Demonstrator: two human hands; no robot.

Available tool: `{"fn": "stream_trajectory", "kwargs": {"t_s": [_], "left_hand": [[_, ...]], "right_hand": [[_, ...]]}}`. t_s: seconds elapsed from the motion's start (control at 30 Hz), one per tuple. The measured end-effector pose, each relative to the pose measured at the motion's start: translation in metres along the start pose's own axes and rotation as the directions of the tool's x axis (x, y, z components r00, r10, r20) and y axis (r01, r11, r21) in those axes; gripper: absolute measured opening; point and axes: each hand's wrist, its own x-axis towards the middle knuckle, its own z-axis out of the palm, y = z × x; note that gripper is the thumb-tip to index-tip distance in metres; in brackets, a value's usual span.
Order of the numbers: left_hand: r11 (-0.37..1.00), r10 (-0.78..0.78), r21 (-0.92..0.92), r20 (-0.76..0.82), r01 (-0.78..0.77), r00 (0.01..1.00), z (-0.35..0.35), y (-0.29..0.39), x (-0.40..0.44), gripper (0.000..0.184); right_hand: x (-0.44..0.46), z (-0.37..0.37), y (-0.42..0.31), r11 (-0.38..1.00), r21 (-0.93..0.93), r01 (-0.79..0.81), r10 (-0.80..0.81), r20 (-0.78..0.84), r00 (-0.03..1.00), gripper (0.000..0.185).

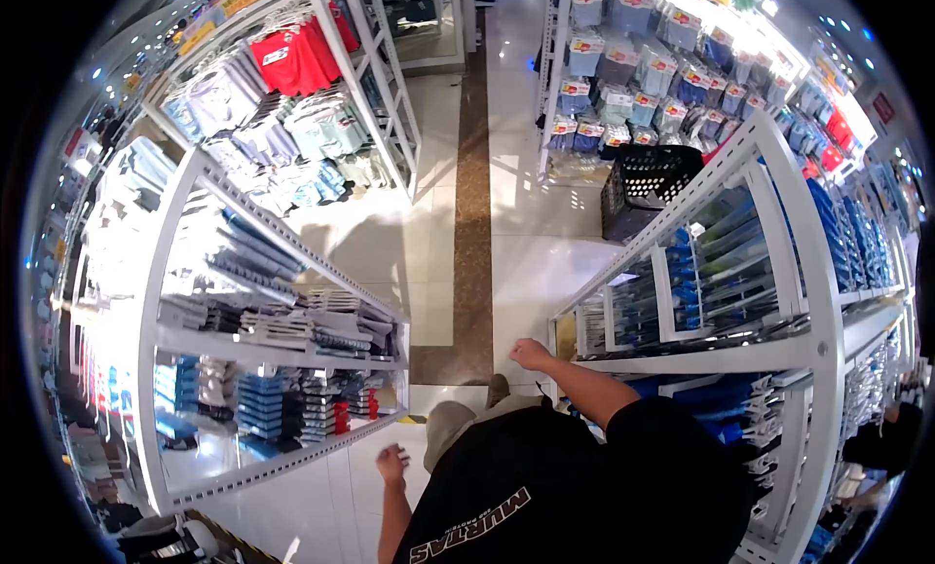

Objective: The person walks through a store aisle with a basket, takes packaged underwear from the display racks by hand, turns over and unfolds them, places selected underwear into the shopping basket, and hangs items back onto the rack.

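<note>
My left hand (392, 464) hangs low beside my left leg, its fingers loosely curled and apart, holding nothing that shows. Out in front of my body is my right hand (531, 354), its fingers curled in, near the lower corner of the white rack (682, 361) on the right. Nothing shows in that hand. Folded clothes in blue, grey and red (261, 408) fill the shelves of the white rack (282, 355) on the left. Neither hand touches a rack.
A black perforated basket (633, 208) stands on the floor ahead to the right. Packaged garments (657, 67) hang behind it. Red shirts (297, 59) hang at the upper left. A brown stripe (473, 223) runs along the tiled aisle. Part of another person (884, 437) shows at the far right.
</note>
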Motion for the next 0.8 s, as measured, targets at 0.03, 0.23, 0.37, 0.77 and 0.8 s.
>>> {"fn": "stream_trajectory", "kwargs": {"t_s": [0.03, 0.23, 0.37, 0.77, 0.8], "left_hand": [[0.997, 0.068, 0.019, 0.034, -0.069, 0.997, 0.008, 0.037, 0.009, 0.029], [0.970, 0.176, 0.116, 0.271, -0.214, 0.946, 0.088, 0.138, 0.090, 0.022], [0.772, 0.254, 0.464, 0.402, -0.435, 0.880, 0.122, 0.147, 0.157, 0.020], [0.273, 0.464, 0.519, 0.667, -0.810, 0.583, 0.267, 0.325, 0.362, 0.048], [0.294, 0.539, 0.496, 0.620, -0.817, 0.571, 0.290, 0.343, 0.382, 0.050]], "right_hand": [[0.006, -0.004, -0.020, 1.000, 0.009, -0.019, 0.019, 0.032, 0.999, 0.032], [0.036, -0.024, -0.048, 0.993, -0.035, -0.110, 0.112, 0.075, 0.991, 0.042], [0.045, -0.030, 0.026, 0.959, 0.006, -0.283, 0.281, 0.072, 0.957, 0.039], [0.122, -0.099, 0.007, 0.710, 0.397, -0.582, 0.701, -0.321, 0.637, 0.027], [0.139, -0.112, -0.039, 0.654, 0.523, -0.546, 0.731, -0.252, 0.634, 0.028]]}}
